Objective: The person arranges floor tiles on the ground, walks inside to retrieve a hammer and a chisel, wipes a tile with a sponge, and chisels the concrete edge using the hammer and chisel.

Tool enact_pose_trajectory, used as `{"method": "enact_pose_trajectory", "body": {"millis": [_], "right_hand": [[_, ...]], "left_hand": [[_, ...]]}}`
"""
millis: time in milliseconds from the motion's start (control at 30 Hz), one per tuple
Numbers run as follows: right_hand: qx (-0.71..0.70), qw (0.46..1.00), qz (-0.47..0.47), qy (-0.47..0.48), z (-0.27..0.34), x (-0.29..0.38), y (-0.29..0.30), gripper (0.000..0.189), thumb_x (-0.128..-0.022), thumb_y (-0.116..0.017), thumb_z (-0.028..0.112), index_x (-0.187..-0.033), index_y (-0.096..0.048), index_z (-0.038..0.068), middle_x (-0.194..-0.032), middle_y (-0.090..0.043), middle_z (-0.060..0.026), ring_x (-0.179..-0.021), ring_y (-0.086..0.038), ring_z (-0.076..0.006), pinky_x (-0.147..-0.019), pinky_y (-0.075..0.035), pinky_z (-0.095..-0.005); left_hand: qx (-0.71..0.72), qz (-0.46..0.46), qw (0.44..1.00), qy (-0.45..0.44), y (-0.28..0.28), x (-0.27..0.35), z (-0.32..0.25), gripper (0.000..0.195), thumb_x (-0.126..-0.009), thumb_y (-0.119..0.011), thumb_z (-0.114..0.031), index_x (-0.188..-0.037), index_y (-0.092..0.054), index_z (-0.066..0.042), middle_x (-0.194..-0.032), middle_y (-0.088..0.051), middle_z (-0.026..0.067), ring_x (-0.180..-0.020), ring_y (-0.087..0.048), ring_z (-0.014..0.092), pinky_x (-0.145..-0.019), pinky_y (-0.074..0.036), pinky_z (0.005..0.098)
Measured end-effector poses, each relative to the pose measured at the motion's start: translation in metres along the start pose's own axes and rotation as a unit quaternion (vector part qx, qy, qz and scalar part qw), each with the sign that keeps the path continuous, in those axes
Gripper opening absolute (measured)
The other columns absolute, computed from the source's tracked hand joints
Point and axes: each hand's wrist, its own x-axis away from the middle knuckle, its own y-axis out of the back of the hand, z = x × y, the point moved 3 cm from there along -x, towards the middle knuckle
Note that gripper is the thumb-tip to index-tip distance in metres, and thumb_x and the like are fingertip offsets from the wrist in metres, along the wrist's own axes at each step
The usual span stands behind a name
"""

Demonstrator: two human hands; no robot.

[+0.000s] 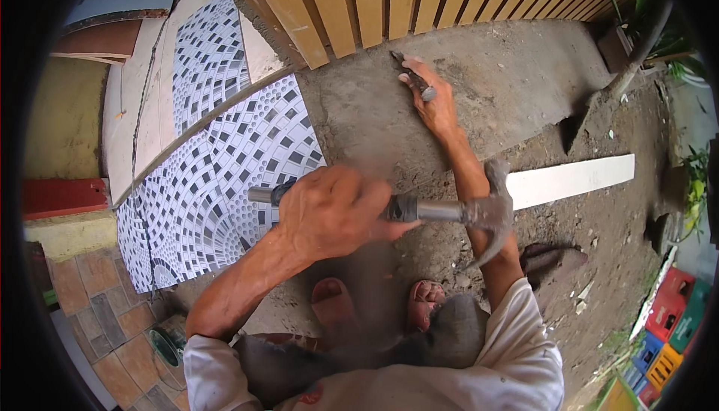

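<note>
My left hand (334, 211) is closed around the grip of a claw hammer (441, 210), with its head and curved claw pointing right, across my right forearm in this view. Farther forward, my right hand (435, 96) grips a short metal chisel (428, 94) between thumb and fingers. The dark chisel tip points toward the foot of a yellow slatted fence (368, 7); whether it touches the concrete slab (494, 80) cannot be told. A white flat strip (573, 181) lies on the soil to the right of my right forearm.
Mosaic-patterned flooring (224, 186) lies at left, crossed by a raised edge and a dark cord. My feet are in red slippers (334, 298). A curved trunk (640, 65) and plants stand at right, above colored plastic crates (668, 304). Brown paving tiles (132, 355) lie lower left.
</note>
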Motion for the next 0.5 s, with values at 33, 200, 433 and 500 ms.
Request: {"method": "enact_pose_trajectory", "body": {"millis": [33, 200, 433, 500], "right_hand": [[-0.010, 1.000, 0.001, -0.002, 0.001, 0.001, -0.010, 0.040, -0.080, -0.054, -0.015, -0.114, -0.061, 0.005, -0.122, -0.063, -0.0188, -0.112, -0.064, -0.0261, -0.094, -0.051, -0.0364], [-0.083, 0.994, 0.038, -0.054, -0.010, 0.001, -0.006, 0.048, -0.077, -0.058, -0.015, -0.119, -0.062, 0.008, -0.129, -0.060, -0.0154, -0.118, -0.060, -0.0295, -0.096, -0.051, -0.0386], [0.018, 0.999, 0.023, 0.019, -0.007, 0.002, -0.003, 0.053, -0.078, -0.050, -0.016, -0.123, -0.061, 0.009, -0.130, -0.060, -0.0161, -0.119, -0.060, -0.0312, -0.098, -0.049, -0.0371], [-0.050, 0.998, 0.036, -0.030, -0.002, -0.002, -0.002, 0.052, -0.078, -0.050, -0.015, -0.124, -0.061, 0.010, -0.130, -0.060, -0.0164, -0.120, -0.059, -0.0327, -0.098, -0.050, -0.0379]], "left_hand": [[0.030, -0.005, 0.998, -0.056, 0.003, 0.002, 0.001, 0.052, -0.074, -0.075, -0.053, -0.070, -0.050, -0.007, -0.056, -0.047, 0.0068, -0.046, -0.054, 0.025, -0.040, -0.043, 0.0382], [-0.062, 0.058, 0.993, 0.087, -0.049, -0.010, 0.061, 0.052, -0.080, -0.069, -0.054, -0.074, -0.050, -0.006, -0.058, -0.052, 0.0103, -0.046, -0.056, 0.033, -0.039, -0.044, 0.0402], [0.075, -0.014, 0.983, -0.166, -0.024, 0.005, -0.003, 0.053, -0.079, -0.069, -0.056, -0.073, -0.050, -0.007, -0.055, -0.046, 0.0080, -0.044, -0.057, 0.030, -0.040, -0.046, 0.0405], [0.071, -0.030, 0.980, -0.185, -0.036, -0.008, 0.027, 0.052, -0.080, -0.068, -0.056, -0.072, -0.049, -0.008, -0.054, -0.044, 0.0066, -0.044, -0.055, 0.028, -0.041, -0.046, 0.0400]]}}
